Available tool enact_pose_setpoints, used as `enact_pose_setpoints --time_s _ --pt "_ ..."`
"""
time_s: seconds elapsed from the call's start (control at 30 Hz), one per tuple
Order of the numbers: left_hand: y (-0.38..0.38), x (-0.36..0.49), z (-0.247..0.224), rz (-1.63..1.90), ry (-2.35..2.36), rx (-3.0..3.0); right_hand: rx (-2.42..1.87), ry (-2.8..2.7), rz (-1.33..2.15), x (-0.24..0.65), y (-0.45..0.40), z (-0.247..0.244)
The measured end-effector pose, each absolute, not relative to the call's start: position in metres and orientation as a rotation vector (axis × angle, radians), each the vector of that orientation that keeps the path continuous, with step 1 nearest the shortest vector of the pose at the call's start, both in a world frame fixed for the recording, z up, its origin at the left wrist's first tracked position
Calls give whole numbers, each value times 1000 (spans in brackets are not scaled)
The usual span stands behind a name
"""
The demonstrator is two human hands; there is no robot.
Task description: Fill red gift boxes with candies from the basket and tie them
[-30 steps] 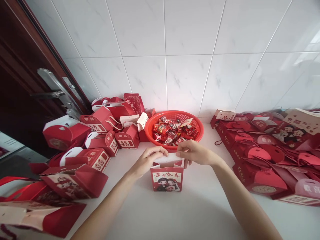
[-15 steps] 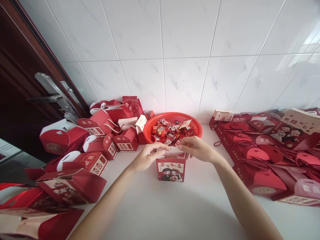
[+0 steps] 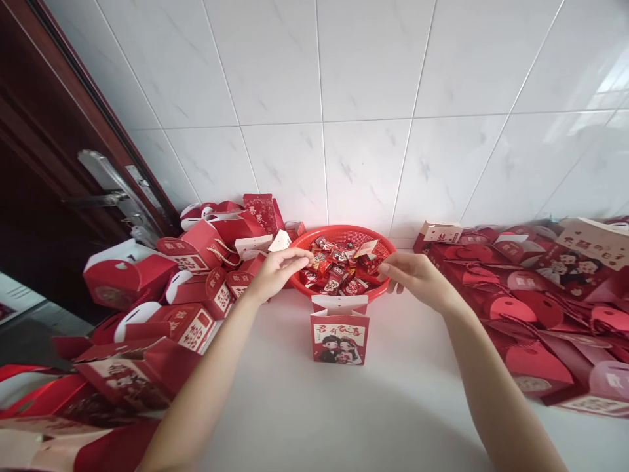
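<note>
A red gift box [image 3: 339, 341] with a cartoon couple on its front stands upright on the white table, its top flaps up. Behind it, a red plastic basket [image 3: 344, 229] holds wrapped candies [image 3: 337, 270]. My left hand [image 3: 281, 270] hovers at the basket's left rim, thumb and forefinger loosely curved with a small gap. Over the right rim is my right hand [image 3: 415, 275], its fingers bent and slightly apart. Neither hand touches the box, and nothing shows in either one.
Many red gift boxes [image 3: 194, 324] crowd the left side. Rows of boxes with cords [image 3: 531, 308] fill the right. A tiled wall [image 3: 363, 170] rises behind, and a dark door with a metal handle [image 3: 105, 196] stands at far left.
Both hands have left the box's top edges and spread apart, left hand up and left, right hand to the right, toward the basket's sides. The box stays standing.
</note>
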State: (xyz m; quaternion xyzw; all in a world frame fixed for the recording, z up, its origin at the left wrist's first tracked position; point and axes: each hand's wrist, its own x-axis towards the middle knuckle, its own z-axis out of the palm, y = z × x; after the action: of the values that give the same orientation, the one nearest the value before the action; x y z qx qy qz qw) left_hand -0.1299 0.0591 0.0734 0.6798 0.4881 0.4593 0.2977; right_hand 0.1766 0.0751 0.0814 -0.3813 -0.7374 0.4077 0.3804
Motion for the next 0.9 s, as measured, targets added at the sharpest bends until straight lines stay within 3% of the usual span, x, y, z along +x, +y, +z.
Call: enact_pose_setpoints --time_s 0.17,0.33,0.53,0.77,0.9 --pt "120 -113 67 902 1397 2099 -984 -1635 934 190 79 88" --pt "172 -65 58 342 1488 2421 -959 -1502 914 194 82 89" --pt "204 -21 44 263 1664 2469 -948 -1514 923 192 82 88" --pt "215 -37 57 553 2068 2301 -971 -1525 892 195 83 90" --pt "214 -40 59 537 1922 2327 -962 -1518 884 196 86 90"
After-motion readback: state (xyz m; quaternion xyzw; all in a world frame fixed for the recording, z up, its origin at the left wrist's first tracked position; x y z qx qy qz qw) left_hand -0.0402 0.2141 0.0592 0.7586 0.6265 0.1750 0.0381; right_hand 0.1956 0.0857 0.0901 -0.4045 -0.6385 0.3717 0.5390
